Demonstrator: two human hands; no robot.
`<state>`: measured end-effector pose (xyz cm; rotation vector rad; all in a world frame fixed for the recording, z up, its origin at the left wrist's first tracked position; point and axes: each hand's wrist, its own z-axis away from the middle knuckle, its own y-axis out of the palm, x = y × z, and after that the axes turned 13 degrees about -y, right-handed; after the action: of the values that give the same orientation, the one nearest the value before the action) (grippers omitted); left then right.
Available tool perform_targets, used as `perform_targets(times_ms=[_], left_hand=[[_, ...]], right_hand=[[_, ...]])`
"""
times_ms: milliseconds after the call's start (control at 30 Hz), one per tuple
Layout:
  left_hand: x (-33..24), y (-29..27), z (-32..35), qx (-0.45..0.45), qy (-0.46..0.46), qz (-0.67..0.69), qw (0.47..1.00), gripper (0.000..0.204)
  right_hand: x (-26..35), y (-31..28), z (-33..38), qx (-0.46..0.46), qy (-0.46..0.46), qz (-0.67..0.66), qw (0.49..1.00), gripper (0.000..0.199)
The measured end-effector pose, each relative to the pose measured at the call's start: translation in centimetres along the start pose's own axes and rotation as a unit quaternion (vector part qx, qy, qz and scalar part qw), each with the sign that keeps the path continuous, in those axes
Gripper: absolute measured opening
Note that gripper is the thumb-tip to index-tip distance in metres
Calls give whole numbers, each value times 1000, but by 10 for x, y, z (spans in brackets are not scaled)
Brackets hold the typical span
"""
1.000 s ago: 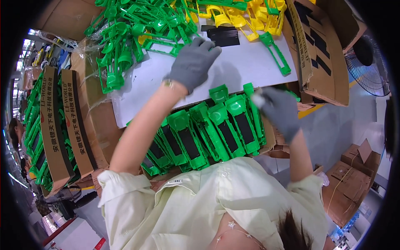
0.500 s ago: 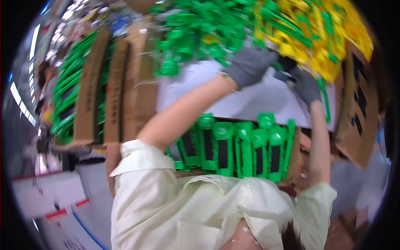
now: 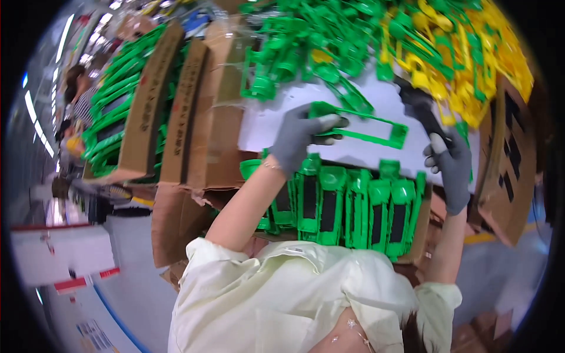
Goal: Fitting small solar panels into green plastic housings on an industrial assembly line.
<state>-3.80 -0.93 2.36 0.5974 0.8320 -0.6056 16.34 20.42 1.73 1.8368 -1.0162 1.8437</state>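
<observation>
Cardboard boxes are standing to the left of the white table, and they are holding rows of green parts. Piles of loose green frames and yellow frames are lying at the far side of the table. A box of finished green and black pieces is sitting at the near edge of the table.

A second ago the left hand was reaching into the green pile with nothing in it. Now it is holding one long green frame flat over the white table, with the grey glove closed on the frame's end. The right hand, which was resting by the near box, is now lifting a black strip up beside the frame. It looks like the two parts are coming together.

The picture is blurry. The tip of the black strip is getting lost in the yellow pile, and the glove is hiding part of the frame's end.
</observation>
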Motion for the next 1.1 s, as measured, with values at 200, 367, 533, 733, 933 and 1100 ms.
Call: perform_targets(times_ms=[200, 367, 533, 733, 933, 1100], left_hand=[[19, 18, 12, 85, 21, 25, 996, 26], [25, 27, 21, 134, -27, 44, 990, 26], [30, 35, 28, 137, -51, 39, 988, 27], [35, 53, 31, 102, -63, 20, 993, 26], [22, 55, 30, 111, -39, -111, 987, 24], [27, 65, 22, 192, -96, -158, 964, 18]], right_hand=[[25, 30, 39, 83, -172, 43, 981, 19], [28, 23, 45, 105, -121, 155, 975, 22], [40, 21, 52, 110, -156, 239, 952, 21], [24, 31, 57, 73, -193, 304, 930, 25], [35, 16, 73, -65, -107, 384, 915, 45], [-4, -6, 102, 60, -72, 187, 978, 36]])
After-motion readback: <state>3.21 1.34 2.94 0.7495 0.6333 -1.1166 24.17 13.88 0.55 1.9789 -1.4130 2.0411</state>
